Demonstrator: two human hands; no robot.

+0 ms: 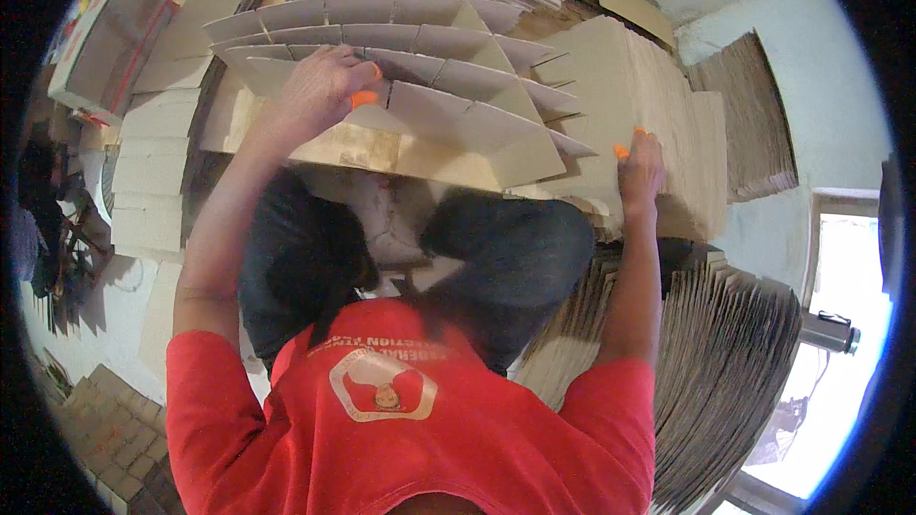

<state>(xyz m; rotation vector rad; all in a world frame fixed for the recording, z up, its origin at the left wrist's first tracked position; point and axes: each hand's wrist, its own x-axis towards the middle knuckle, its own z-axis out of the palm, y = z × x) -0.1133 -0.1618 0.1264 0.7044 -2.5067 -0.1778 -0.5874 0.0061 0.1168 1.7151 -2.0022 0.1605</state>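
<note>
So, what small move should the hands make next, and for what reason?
Probably the right hand should lift one piece from the cardboard stack, while the left hand steadies the upright strips. The right hand is at the stack, the left is at the strips, and several slits in those strips look unfilled.

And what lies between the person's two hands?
The head view shows part of the cardboard grid, then some of the cardboard stack, from left hand to right hand.
</note>
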